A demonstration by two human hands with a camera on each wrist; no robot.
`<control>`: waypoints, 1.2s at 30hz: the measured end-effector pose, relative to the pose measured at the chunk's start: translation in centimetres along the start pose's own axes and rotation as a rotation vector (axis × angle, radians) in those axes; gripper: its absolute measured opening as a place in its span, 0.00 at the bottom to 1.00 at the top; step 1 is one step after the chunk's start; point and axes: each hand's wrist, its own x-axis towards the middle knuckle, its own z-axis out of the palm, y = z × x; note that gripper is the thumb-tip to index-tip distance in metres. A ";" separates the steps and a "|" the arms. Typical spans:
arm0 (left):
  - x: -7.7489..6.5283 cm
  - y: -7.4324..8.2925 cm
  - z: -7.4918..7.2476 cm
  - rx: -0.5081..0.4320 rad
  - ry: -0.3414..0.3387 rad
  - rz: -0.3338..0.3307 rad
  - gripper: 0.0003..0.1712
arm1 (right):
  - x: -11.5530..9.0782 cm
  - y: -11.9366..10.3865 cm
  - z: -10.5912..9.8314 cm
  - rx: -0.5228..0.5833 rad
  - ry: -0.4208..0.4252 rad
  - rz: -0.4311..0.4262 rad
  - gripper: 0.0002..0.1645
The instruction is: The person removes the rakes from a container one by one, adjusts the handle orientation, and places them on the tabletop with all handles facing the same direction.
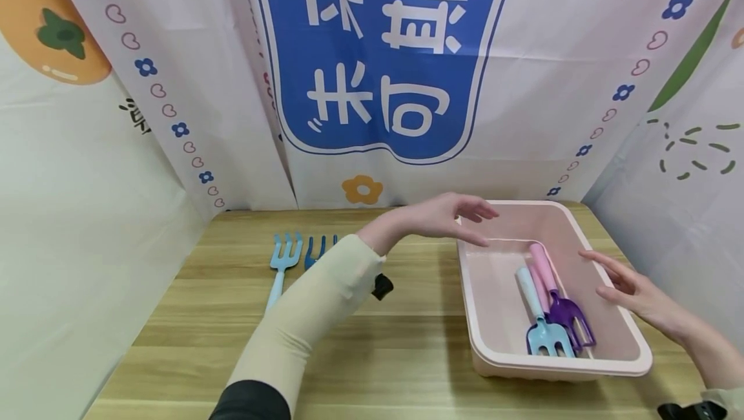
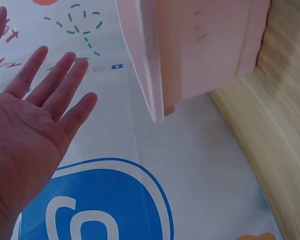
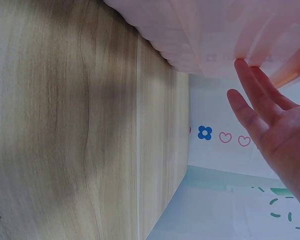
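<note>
My left hand hovers by the far left corner of a pink plastic bin, holding nothing; its fingers are spread in the left wrist view. At the bin's right rim is my right hand, with fingertips on the outer wall in the right wrist view and the index finger and thumb reaching over the rim. Inside the bin lie a light blue garden fork, a purple garden fork with a pink handle, and another pink handle partly covered by them.
On the wooden table, a light blue hand rake lies to the left. Next to it is a dark blue rake, mostly hidden behind my left sleeve. Printed cloth hangs behind and at both sides.
</note>
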 end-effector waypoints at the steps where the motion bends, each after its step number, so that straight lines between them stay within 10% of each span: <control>1: 0.4 0.0 0.1 0.004 -0.015 0.005 0.34 | 0.0 0.0 0.0 0.003 -0.001 0.003 0.39; 15: 6.6 -1.2 3.6 0.039 -0.172 0.003 0.37 | 0.0 0.1 -0.1 0.004 0.003 0.015 0.38; 24: 9.0 -1.7 7.0 0.104 -0.294 -0.111 0.37 | 0.1 0.1 -0.1 -0.003 0.006 0.025 0.38; 36: 11.2 -3.1 10.1 0.277 -0.415 -0.061 0.38 | 0.2 0.0 -0.1 0.014 0.007 0.019 0.38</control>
